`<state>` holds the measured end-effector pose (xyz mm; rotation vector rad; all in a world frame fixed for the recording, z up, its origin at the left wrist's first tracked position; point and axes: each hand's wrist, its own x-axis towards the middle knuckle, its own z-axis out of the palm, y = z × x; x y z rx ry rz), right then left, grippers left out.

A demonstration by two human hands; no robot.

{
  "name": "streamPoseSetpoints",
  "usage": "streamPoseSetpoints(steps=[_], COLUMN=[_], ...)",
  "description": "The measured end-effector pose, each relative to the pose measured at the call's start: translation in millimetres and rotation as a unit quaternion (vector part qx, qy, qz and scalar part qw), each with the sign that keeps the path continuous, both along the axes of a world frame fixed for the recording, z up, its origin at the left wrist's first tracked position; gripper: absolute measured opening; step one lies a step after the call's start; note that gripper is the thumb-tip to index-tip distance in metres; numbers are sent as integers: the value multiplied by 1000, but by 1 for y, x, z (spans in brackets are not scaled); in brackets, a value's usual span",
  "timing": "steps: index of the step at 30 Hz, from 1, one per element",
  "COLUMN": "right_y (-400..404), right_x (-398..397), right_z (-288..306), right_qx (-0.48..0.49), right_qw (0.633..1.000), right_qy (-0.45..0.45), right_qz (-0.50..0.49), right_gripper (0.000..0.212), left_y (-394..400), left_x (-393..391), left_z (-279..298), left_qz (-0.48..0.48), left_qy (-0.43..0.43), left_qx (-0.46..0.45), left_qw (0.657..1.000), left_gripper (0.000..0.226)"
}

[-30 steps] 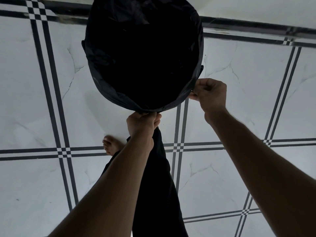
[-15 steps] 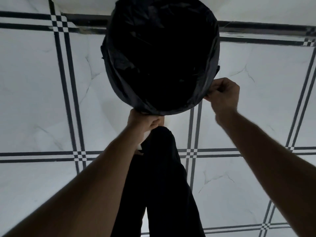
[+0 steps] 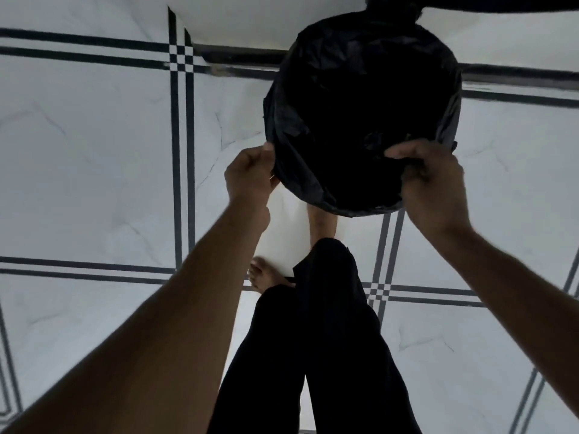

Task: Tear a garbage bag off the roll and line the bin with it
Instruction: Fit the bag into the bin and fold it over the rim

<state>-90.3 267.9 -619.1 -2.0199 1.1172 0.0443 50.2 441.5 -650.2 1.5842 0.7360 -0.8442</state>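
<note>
Left hand [image 3: 250, 177] and right hand [image 3: 432, 183] grip the garbage bag [image 3: 360, 98] at its near rim.

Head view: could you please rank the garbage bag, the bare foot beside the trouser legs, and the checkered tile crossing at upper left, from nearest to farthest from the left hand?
1. Garbage bag: gripped at its rim by the left hand.
2. Bare foot: below the hand, on the floor beside the black trousers.
3. Checkered tile crossing: up and to the left, by the far wall.

White marble-veined floor tiles [image 3: 87, 170] with dark double-line borders
</note>
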Motion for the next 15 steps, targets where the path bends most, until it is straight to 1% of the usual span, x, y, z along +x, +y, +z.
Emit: streamPoseSetpoints(steps=[2,3,6,8,9,11,13,15], right_y=[8,10,11,8,5,0,-2,-1], right_x=[14,20,37,47,50,57,63,71], right_z=[-8,-12,-28,-40,-44,-49,-48,-48], right_qx=[23,24,16,9,-1,-48,-119,-169], right_qw=[1000,999,996,990,984,963,927,892], right_qy=[5,15,39,58,71,90,95,82], right_qz=[18,24,72,131,165,248,342,412], right_gripper=[49,49,46,42,44,54,61,62], left_y=[3,3,1,-2,-4,-5,-4,-1], left_x=[-4,-4,5,16,18,21,21,22], left_z=[-4,-5,-13,-18,-20,-21,-21,-21], left_qz=[32,31,0,-13,-25,-56,-73,-73], left_qy=[25,36,58,70,69,57,46,22], left_qx=[-25,-30,-5,11,21,40,42,34], left_qw=[999,998,998,997,997,996,995,997], left_gripper=[16,16,16,20,24,28,24,23])
